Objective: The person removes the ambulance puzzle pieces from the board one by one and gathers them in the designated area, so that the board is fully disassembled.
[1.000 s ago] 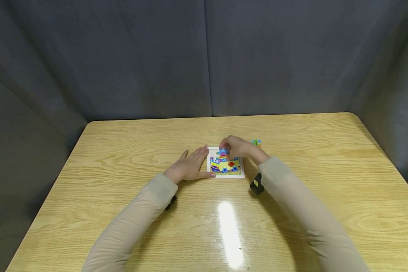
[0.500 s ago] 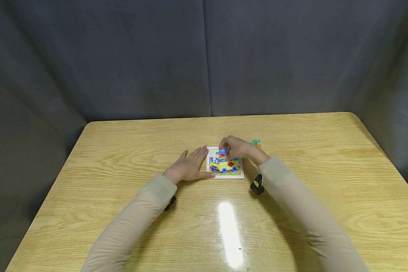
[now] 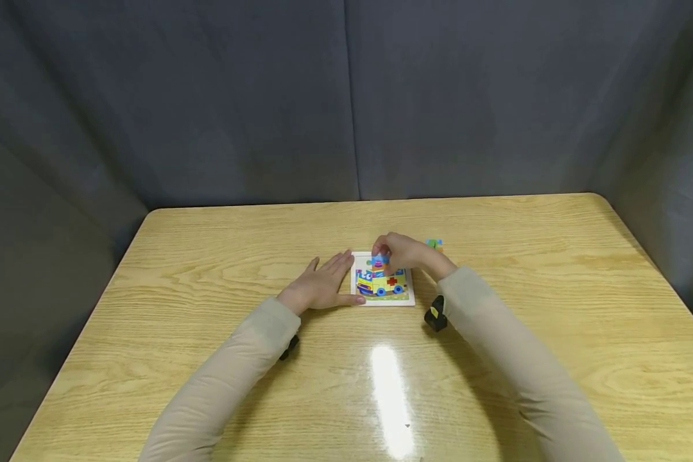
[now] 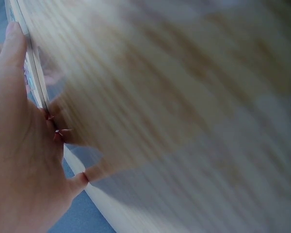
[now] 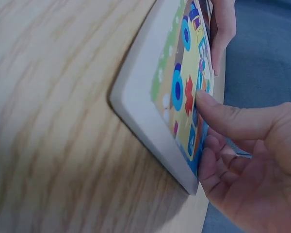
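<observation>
A white-framed jigsaw puzzle tray (image 3: 384, 304) with an ambulance picture lies on the table. My left hand (image 3: 319, 287) is spread flat along its left side, thumb at the lower left corner and fingertips at the upper left. Over the upper part of the picture, my right hand (image 3: 403, 250) pinches a blue jigsaw piece (image 3: 378, 261) with a pink and orange design. In the right wrist view, the right thumb (image 5: 237, 121) lies over the picture and the other fingers curl at the tray's far edge. The left wrist view shows the left thumb (image 4: 14, 46) against the frame's side.
Another jigsaw piece (image 3: 434, 244), green with blue and orange, lies behind the right wrist, partly hidden by it. A black wrist device (image 3: 436, 313) hangs under the right cuff. Grey fabric walls (image 3: 237, 102) stand behind the wooden table (image 3: 208, 244) and along both sides.
</observation>
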Available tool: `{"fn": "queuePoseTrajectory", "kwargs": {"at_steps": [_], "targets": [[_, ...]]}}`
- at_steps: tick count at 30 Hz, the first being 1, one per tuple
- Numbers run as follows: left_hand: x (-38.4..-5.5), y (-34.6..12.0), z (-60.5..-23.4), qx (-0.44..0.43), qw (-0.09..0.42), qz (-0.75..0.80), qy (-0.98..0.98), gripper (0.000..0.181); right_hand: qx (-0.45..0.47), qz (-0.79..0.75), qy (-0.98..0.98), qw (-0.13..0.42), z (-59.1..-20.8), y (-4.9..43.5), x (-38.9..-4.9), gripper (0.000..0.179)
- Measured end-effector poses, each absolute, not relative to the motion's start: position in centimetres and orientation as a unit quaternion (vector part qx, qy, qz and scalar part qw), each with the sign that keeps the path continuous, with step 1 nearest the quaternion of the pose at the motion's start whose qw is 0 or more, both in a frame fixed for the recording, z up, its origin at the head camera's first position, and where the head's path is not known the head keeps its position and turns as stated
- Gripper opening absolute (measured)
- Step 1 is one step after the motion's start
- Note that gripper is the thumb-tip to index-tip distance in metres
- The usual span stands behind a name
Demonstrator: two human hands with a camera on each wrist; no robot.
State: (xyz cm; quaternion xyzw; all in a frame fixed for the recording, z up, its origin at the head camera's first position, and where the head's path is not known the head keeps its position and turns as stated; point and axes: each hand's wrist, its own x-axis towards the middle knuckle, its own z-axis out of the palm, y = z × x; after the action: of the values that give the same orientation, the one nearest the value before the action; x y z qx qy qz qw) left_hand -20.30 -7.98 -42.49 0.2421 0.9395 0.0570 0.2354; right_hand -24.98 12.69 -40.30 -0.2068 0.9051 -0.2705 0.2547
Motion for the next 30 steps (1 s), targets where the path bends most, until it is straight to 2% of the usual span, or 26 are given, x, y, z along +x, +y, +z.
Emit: {"fn": "queuePoseTrajectory", "kwargs": {"at_steps": [6,15,30], "targets": [[-20.3,-8.0,-42.6,0.243,0.235,0.057,0.939,0.095,-0.220,-0.284,0.898,0.254,-40.6,12.8,-25.0,0.030],[-20.2,-8.1,-42.5,0.241,0.236,0.059,0.939,0.095,-0.204,-0.282,0.906,0.239,-40.8,12.7,-24.9,0.043],[-20.4,-7.7,-42.6,0.243,0.235,0.059,0.939,0.095,-0.227,-0.307,0.901,0.206,-41.0,13.8,-24.5,0.035]]}}
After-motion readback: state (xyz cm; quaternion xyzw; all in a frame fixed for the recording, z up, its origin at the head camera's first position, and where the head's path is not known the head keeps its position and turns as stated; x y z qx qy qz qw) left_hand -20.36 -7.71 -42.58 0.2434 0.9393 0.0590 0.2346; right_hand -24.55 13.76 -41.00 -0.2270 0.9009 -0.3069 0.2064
